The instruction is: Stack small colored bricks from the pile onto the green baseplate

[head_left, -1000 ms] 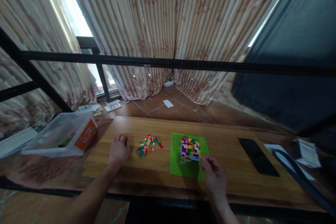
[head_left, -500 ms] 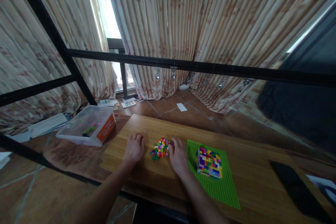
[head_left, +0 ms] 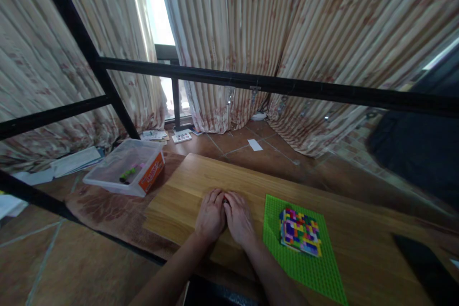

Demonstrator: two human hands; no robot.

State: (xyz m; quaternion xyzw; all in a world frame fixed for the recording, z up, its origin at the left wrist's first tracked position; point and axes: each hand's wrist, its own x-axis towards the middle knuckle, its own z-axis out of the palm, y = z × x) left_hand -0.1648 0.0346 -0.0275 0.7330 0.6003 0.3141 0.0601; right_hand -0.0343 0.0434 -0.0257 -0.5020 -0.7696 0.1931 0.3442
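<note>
My left hand [head_left: 211, 216] and my right hand [head_left: 239, 217] are pressed together on the wooden table [head_left: 179, 191], fingers curled over and cupped around the small toy bricks. Nearly all of that pile is hidden beneath them; only a bit of red and dark brick [head_left: 225, 200] peeks out between the thumbs and fingertips. To the right of my right hand lies a green baseplate [head_left: 308, 272]. On it sits a block of many-coloured toy bricks [head_left: 300, 232], built up tightly together.
A clear plastic bin [head_left: 107, 177] with an orange label and a few green and pink pieces stands left of the table. A black flat object [head_left: 423, 263] lies at the table's right. A black metal bar [head_left: 215, 75] crosses beyond the table, before the curtains.
My left hand has moved right and my right hand has closed in, so both now meet over the loose bricks and cover them. The view has shifted slightly left.
</note>
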